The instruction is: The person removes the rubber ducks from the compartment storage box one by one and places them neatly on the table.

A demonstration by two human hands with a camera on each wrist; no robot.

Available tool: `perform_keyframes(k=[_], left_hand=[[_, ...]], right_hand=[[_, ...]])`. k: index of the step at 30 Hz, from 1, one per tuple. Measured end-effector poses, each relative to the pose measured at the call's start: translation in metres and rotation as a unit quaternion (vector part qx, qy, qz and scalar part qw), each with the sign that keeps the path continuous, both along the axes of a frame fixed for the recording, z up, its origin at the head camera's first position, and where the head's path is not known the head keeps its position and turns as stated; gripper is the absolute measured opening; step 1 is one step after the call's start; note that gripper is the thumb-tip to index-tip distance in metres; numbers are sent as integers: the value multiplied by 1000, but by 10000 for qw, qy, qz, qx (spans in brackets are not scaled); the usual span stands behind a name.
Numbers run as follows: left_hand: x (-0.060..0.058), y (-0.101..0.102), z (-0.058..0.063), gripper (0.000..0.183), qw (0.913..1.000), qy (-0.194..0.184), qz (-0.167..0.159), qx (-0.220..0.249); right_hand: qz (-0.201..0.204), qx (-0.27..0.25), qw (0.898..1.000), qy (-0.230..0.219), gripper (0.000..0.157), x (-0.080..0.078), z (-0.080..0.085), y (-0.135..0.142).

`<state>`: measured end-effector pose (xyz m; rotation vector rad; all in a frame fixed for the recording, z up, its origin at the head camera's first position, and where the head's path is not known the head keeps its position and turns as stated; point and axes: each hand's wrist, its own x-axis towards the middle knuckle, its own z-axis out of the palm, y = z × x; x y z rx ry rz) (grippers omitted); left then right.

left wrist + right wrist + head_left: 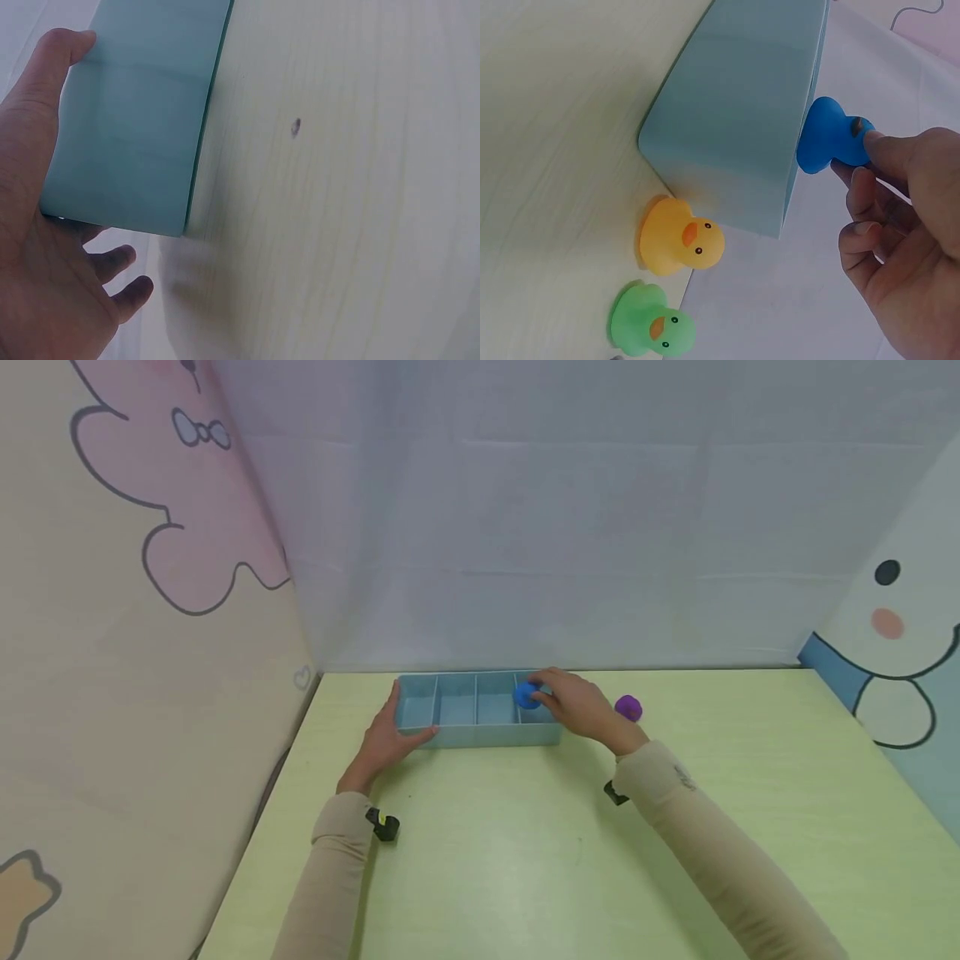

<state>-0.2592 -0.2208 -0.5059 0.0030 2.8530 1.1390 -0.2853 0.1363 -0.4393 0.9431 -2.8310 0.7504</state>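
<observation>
A light-blue box (480, 737) with several compartments in a row stands near the table's back edge. At its left end my left hand (385, 743) grips it, thumb on the front wall and fingers along the end; the left wrist view shows the thumb (81, 46) at the wall's edge. My right hand (577, 700) pinches a blue rubber duck (829, 135) by its head, over the rightmost compartment at rim height. Whether the duck touches the divider I cannot tell. No other thing shows inside the compartments.
Just right of the box, a yellow rubber duck (676, 238) and a green one (649, 322) stand on the table (480, 860). A purple object (628, 708) sits beyond my right wrist. A curtain (525, 527) hangs behind the table.
</observation>
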Motion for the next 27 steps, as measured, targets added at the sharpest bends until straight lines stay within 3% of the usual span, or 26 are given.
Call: perform_keyframes(k=[10, 18, 27], left_hand=[[-1, 1, -1, 121, 10000, 34, 16, 92], [2, 2, -1, 122, 9998, -6, -90, 168], [3, 3, 3, 121, 9998, 14, -70, 158]], right_hand=[[-163, -13, 9998, -122, 35, 0, -1, 20], [-172, -27, 9998, 113, 35, 3, -2, 40], [-441, 66, 9990, -18, 33, 4, 0, 61]])
